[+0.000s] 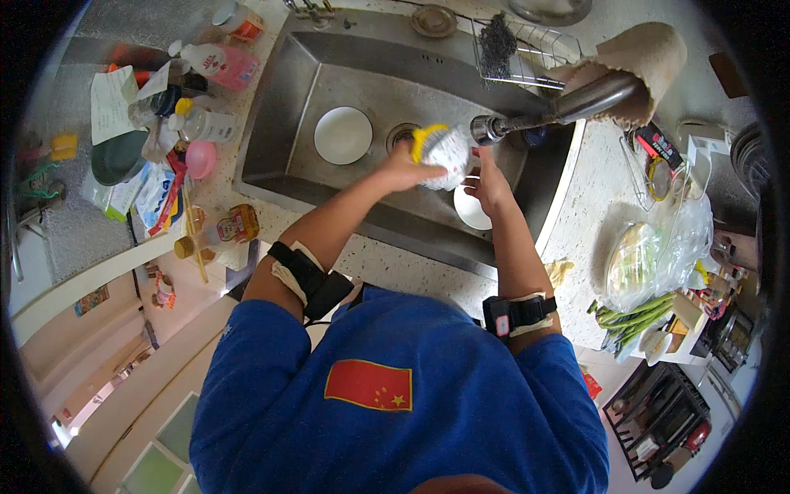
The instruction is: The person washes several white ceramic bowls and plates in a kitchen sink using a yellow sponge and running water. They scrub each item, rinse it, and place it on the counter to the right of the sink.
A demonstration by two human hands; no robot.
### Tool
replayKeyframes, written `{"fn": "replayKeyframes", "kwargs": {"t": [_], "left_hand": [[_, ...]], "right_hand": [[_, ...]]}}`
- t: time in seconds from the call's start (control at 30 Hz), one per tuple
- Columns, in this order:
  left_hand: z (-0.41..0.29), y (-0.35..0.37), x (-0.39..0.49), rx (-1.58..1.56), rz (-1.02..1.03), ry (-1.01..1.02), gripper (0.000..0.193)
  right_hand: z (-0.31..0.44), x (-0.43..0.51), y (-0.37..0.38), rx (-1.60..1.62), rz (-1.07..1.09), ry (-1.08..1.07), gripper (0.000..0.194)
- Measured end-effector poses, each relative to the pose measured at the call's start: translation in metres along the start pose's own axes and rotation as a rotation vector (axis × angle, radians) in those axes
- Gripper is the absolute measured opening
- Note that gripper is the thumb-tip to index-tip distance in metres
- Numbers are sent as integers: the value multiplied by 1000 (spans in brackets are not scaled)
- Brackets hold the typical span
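Observation:
My left hand (404, 170) grips a rounded white speckled item (450, 162) with a yellow, grey-striped part (426, 141) along its upper left side; blur keeps me from naming it. Just right of it, my right hand (492, 185) holds nothing and has its fingers apart, below the metal tap spout (486, 131). Beneath that hand a white bowl (470, 207) rests in the stainless steel sink (364, 77), partly hidden by my fingers and wrist. A second, round white bowl or dish (343, 136) lies on the sink floor, left of the drain (398, 137).
Left of the sink stand a pink pump bottle (225, 65), clear bottles (207, 123) and a honey-coloured bottle (237, 223). A wire rack (537, 58) holds a dark scouring pad (497, 44) behind the sink. Bagged vegetables (636, 265) and green beans (636, 315) lie right.

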State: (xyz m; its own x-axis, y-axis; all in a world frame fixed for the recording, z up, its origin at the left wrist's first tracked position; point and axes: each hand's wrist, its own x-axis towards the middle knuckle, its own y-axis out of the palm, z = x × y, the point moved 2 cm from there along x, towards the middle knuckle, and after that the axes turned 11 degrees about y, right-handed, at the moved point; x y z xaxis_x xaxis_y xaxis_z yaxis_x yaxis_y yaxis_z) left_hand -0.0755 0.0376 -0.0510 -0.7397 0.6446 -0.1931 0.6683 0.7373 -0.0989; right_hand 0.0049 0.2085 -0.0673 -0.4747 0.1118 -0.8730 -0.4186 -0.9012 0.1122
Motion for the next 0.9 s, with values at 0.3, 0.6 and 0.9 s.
{"fn": "replayKeyframes", "kwargs": {"t": [0.3, 0.6, 0.9], "left_hand": [[75, -9, 7, -660, -554, -389, 64], [38, 7, -37, 241, -471, 246, 42], [-22, 39, 24, 580, -247, 492, 44]], "right_hand": [[-30, 3, 31, 730, 520, 104, 52], [-19, 21, 30, 862, 396, -4, 49], [-10, 8, 29, 567, -105, -275, 46]]}}
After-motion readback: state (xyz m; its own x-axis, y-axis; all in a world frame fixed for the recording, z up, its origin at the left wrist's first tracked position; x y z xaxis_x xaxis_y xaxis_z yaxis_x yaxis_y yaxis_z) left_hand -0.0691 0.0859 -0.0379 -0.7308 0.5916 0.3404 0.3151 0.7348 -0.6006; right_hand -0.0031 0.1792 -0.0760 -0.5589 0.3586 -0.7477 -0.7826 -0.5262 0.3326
